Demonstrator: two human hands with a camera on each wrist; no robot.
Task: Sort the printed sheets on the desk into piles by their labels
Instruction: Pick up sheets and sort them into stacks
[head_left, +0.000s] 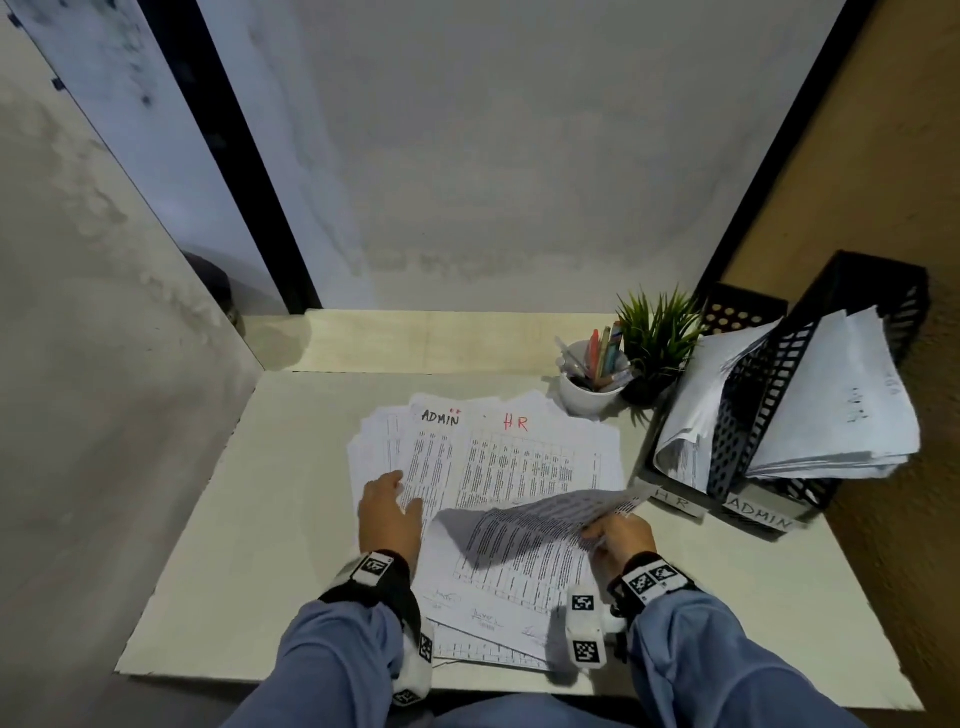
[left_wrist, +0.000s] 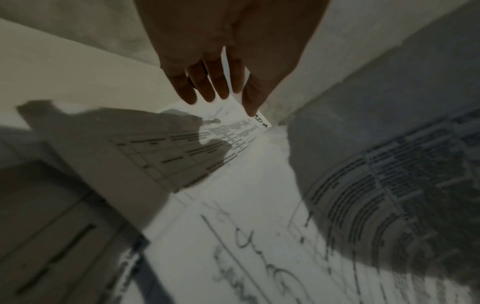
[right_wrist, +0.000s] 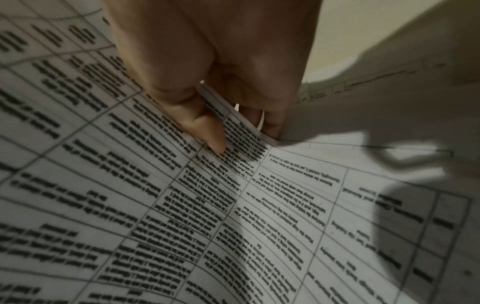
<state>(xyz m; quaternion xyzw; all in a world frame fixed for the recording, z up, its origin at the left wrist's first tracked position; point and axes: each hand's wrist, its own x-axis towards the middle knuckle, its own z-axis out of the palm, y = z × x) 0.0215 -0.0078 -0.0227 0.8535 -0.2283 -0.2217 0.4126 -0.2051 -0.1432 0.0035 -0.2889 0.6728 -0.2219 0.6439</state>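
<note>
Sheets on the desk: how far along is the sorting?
Partly done: both trays, HR and ADMIN, already hold sheets. In hand: the right hand pinches a lifted sheet; its label is hidden. The left hand rests flat on the pile. Left: that fanned pile, with ADMIN and HR sheets on top.

Fanned printed sheets (head_left: 519, 457) on the desk, labelled ADMIN and HR, one sheet (head_left: 540, 519) lifted, curling

I see a pale desk (head_left: 291, 519) carrying a fanned stack of printed sheets (head_left: 519, 467) (top ones marked ADMIN and HR), a white cup (head_left: 589, 397) of pens, a small potted plant (head_left: 657, 338), and two black trays (head_left: 769, 415) with papers at the right.
</note>
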